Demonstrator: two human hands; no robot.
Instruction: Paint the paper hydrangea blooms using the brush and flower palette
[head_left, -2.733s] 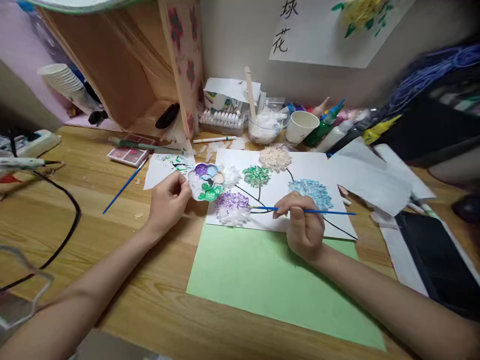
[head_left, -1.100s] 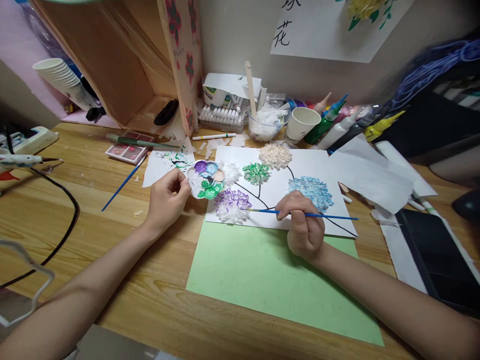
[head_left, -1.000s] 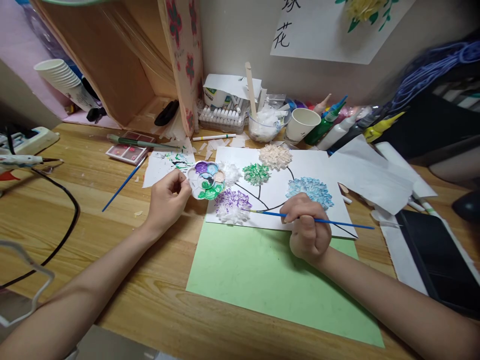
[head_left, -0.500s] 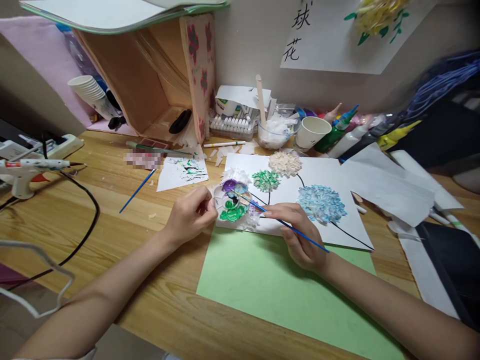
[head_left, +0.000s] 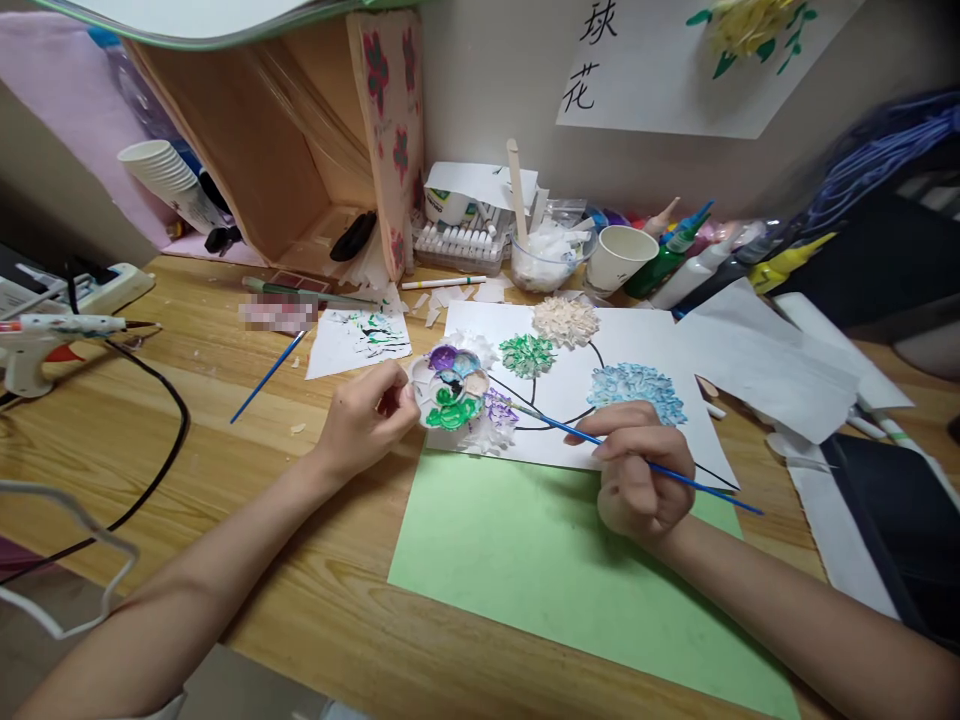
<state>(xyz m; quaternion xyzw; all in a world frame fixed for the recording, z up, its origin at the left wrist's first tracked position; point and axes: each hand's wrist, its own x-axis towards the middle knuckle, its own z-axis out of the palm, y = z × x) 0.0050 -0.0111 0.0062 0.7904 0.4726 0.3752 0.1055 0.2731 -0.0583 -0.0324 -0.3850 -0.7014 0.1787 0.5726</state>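
1. Left hand (head_left: 367, 420): thumb and fingers pinching the left rim of the palette (head_left: 433, 408), held above the board's left end.
2. Palette contents: purple, light blue, peach and green paint in outer wells; black at the centre; left wells show white.
3. Right hand (head_left: 649, 475): fingers gripping the brush (head_left: 555, 424) along its handle. Bristles are at the purple flower (head_left: 501, 408), just right of the palette; contact cannot be confirmed.
4. Purple flower: at the lower left of the white board (head_left: 637, 335), partly hidden by the palette; purple above, white below. Green, peach and blue flowers share the board, with black stems.
5. Board: lies over the far part of the green sheet (head_left: 555, 560).
6. Bowl (head_left: 544, 275): clear, behind the board; holds white scraps and an upright stick (head_left: 515, 185).
7. Cup (head_left: 621, 262): upright, right of the bowl; inside wall shows white.
8. Tray (head_left: 461, 260): clear, left of the bowl; holds white pens.
9. Box (head_left: 388, 140): open-fronted; a dark object (head_left: 352, 236) lies on its floor.
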